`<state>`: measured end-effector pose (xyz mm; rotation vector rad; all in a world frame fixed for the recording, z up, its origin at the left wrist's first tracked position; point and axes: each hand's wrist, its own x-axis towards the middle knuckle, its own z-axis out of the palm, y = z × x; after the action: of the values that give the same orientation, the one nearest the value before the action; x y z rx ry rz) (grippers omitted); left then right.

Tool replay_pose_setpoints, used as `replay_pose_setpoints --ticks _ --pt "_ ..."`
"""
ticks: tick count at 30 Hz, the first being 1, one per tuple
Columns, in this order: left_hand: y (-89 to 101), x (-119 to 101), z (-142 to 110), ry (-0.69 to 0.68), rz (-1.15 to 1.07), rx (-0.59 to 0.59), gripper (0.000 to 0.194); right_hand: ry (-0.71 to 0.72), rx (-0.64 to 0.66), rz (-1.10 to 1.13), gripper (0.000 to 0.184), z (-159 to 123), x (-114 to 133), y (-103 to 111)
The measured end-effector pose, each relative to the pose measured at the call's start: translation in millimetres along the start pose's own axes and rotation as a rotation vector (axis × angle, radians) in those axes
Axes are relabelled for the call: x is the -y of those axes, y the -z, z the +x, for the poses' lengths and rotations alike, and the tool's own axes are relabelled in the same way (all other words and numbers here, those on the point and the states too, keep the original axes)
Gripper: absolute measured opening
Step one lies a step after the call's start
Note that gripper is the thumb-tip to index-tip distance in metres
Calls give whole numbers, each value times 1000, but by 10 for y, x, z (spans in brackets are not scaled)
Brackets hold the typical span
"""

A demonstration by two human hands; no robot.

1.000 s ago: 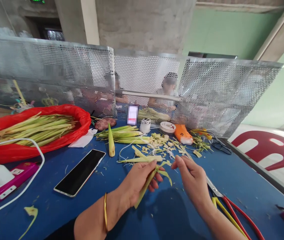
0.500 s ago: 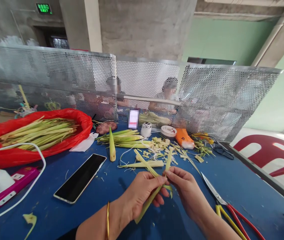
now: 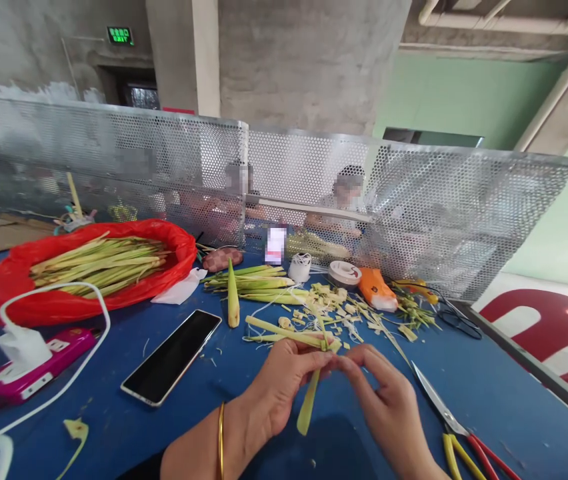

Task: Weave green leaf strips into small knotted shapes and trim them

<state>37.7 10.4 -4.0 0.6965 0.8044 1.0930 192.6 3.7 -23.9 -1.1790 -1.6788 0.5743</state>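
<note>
Between my hands are pale green leaf strips (image 3: 308,403) that cross at a small folded knot. My left hand (image 3: 284,373), with a gold bangle at the wrist, pinches them close to the crossing. One strip end points down below the fingers, and another reaches out to the left. My right hand (image 3: 381,390) has thumb and forefinger pressed together at the right side of the knot, meeting the left fingertips; the bit of strip in that pinch is mostly hidden. Scissors (image 3: 444,407) with red and yellow handles lie to the right of my right hand.
A red plastic bag (image 3: 1,293) of leaf strips stands at the left, by a purple power strip (image 3: 39,370). A black phone (image 3: 171,357) lies nearer. Leaf scraps (image 3: 334,300), a tape roll (image 3: 345,273) and an orange packet (image 3: 377,290) sit before the perforated metal screen (image 3: 304,167); people sit behind it.
My right hand came in from apart and gripped a strip beside the left. The strips have been turned, so a long end now points left. The view has shifted somewhat.
</note>
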Motion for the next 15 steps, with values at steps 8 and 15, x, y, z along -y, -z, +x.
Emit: replay_pose_setpoints --ticks 8,15 --pt "-26 65 15 -58 9 -11 29 -362 135 421 31 -77 -36 -249" --pt "-57 62 -27 -59 46 -25 26 -405 167 563 33 -84 -1 -277"
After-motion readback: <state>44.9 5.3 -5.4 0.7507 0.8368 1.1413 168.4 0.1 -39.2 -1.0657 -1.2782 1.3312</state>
